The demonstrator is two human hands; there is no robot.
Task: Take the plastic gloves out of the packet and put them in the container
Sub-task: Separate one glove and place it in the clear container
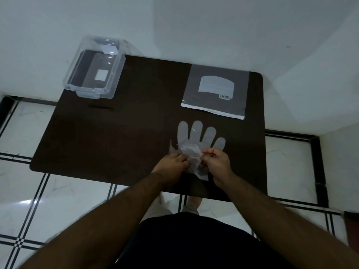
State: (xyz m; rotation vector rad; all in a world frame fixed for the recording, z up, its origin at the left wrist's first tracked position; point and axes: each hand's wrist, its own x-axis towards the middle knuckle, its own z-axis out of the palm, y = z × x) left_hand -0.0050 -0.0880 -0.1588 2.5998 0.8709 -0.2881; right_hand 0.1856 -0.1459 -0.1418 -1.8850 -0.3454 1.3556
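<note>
Item: plastic gloves, packet, container. Status: task part done.

Table [116,142]: dark top, standing on a tiled floor against a pale wall.

Container [93,68]: clear plastic box at the far left corner of the table, open at the top. Nothing glove-like shows inside; only a pale label is seen through its base. Judged empty of gloves.

Packet [215,90]: grey pouch with a pale printed panel, lying flat at the far right of the table, its white-edged end turned toward the person. Whether it holds more gloves cannot be told.

Flat glove [198,134]: one translucent glove spread on the table just nearer than the packet, four fingers pointing away, its cuff end hidden under the hands.

Crumpled glove [192,158]: thin film bunched up between the two hands, just above the flat glove's palm; a loose tail hangs toward the table's near edge.

Left hand [171,164]: fingers drawn together, pinching the left side of the crumpled glove.

Right hand [215,162]: thumb and fingertips pressed together on the right side of the same film.

Done: gloves out of the packet, at least two by appearance.

Left: carry the gloves across to the container, well apart at the far left, and put them in.
</note>
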